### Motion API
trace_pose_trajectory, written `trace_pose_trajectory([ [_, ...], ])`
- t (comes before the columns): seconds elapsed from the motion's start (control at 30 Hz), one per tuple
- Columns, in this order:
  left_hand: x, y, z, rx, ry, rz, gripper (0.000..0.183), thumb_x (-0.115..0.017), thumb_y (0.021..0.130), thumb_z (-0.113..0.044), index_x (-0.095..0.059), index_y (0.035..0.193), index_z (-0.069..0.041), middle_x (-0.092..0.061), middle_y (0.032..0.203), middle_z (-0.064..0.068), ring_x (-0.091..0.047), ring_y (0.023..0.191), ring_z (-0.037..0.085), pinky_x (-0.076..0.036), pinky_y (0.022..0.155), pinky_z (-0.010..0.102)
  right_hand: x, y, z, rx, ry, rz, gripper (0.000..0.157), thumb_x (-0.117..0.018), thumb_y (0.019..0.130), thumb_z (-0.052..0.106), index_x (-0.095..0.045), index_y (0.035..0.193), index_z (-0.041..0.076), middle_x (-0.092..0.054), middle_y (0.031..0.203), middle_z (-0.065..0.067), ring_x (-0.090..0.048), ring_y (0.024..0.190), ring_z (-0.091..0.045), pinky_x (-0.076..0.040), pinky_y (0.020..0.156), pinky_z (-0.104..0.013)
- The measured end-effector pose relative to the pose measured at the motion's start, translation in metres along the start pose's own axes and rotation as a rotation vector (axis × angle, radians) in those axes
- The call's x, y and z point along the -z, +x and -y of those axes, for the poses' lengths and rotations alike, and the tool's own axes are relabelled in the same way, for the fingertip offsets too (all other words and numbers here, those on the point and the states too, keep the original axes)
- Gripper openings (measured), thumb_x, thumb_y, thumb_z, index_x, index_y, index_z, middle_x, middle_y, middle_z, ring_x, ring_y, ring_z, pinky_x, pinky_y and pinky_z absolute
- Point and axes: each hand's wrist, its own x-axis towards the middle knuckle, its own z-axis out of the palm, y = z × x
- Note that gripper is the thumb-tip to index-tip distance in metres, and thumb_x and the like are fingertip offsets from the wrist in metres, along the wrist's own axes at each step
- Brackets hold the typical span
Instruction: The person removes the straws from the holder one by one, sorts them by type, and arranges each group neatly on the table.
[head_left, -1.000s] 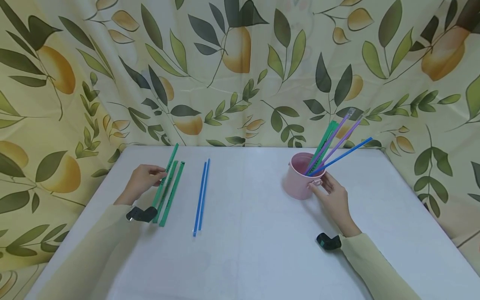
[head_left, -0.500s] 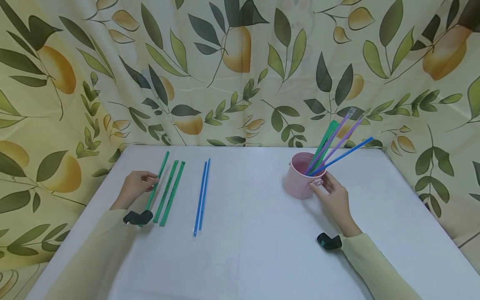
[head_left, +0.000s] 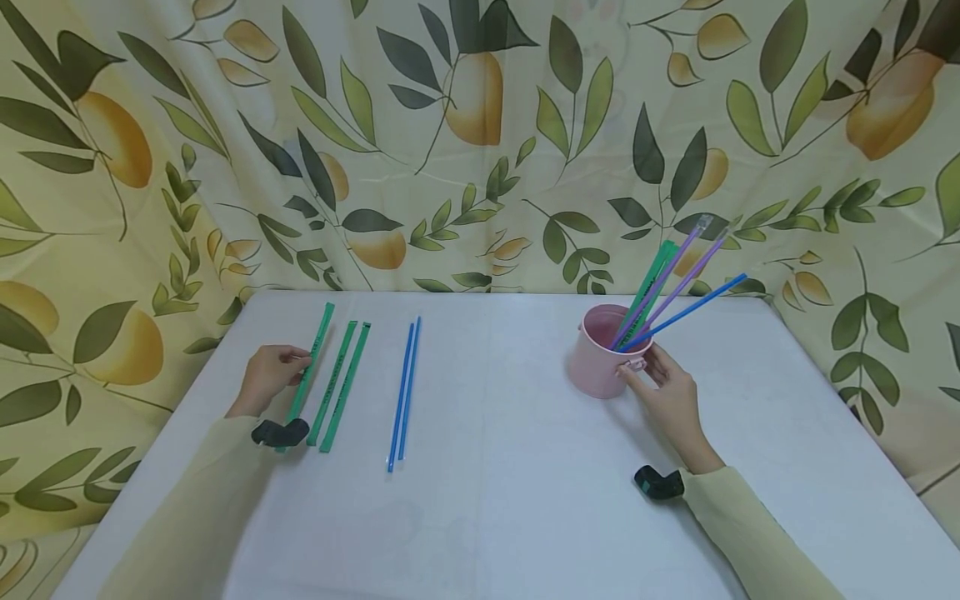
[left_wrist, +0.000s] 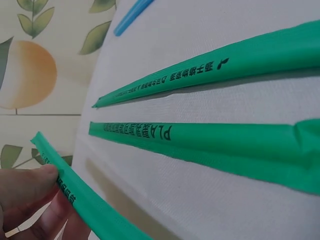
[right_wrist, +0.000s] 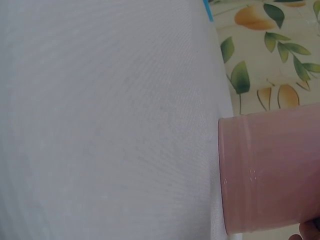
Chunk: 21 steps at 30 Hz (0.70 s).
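My left hand (head_left: pixel 266 379) pinches a green wrapped straw (head_left: pixel 320 335) between thumb and fingers. In the left wrist view, the thumb presses on this straw (left_wrist: pixel 90 207) near its far end, and a shadow lies beside it. Just to its right, two more green wrapped straws (head_left: pixel 344 387) with dark print lie side by side on the white table. A small pink bucket (head_left: pixel 595 367) stands upright, and my right hand (head_left: pixel 667 408) grips its near right side. Inside it lean green wrapped straws (head_left: pixel 654 271), two purple straws (head_left: pixel 693 267) and a blue straw (head_left: pixel 705 299).
Two thin blue straws (head_left: pixel 400 400) lie close together near the table's middle left. The white cloth-covered table (head_left: pixel 510 500) spreads between the hands. Behind it hangs a curtain (head_left: pixel 480 192) printed with leaves and fruit.
My left hand has moved left and a little nearer to me with the pinched green straw, away from the other two green ones. The right hand and the bucket have stayed put.
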Motion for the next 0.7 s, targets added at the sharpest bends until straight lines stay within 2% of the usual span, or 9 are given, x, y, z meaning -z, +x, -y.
trace_pose_trajectory([
  [0.17,-0.005,0.004,0.002,0.034,-0.039,0.0,0.032,-0.054,0.095,-0.014,-0.061,0.117,0.007,-0.062,0.113,0.027,-0.064,0.071,0.009,-0.055,0.066,0.022,0.0,0.0,0.0,0.006,0.003,-0.001,0.072,-0.068,0.087,0.025,-0.032,0.143,-0.003,-0.04,0.143,-0.025,-0.045,0.128,-0.038,-0.038,0.099,-0.03],
  [0.4,-0.015,0.005,-0.001,0.044,-0.029,-0.017,0.03,-0.056,0.093,-0.013,-0.062,0.113,0.008,-0.066,0.102,0.023,-0.063,0.067,0.008,-0.051,0.062,0.021,0.0,0.001,-0.001,0.002,0.008,0.0,0.073,-0.068,0.087,0.026,-0.032,0.143,-0.003,-0.04,0.143,-0.025,-0.045,0.128,-0.038,-0.038,0.099,-0.029],
  [0.7,-0.023,0.01,-0.002,0.058,0.003,-0.031,0.029,-0.057,0.092,-0.015,-0.064,0.11,0.007,-0.067,0.098,0.021,-0.063,0.069,0.013,-0.045,0.06,0.02,0.0,0.001,-0.002,-0.013,-0.003,0.003,0.073,-0.067,0.087,0.028,-0.031,0.144,-0.001,-0.04,0.144,-0.024,-0.045,0.129,-0.037,-0.037,0.099,-0.035],
])
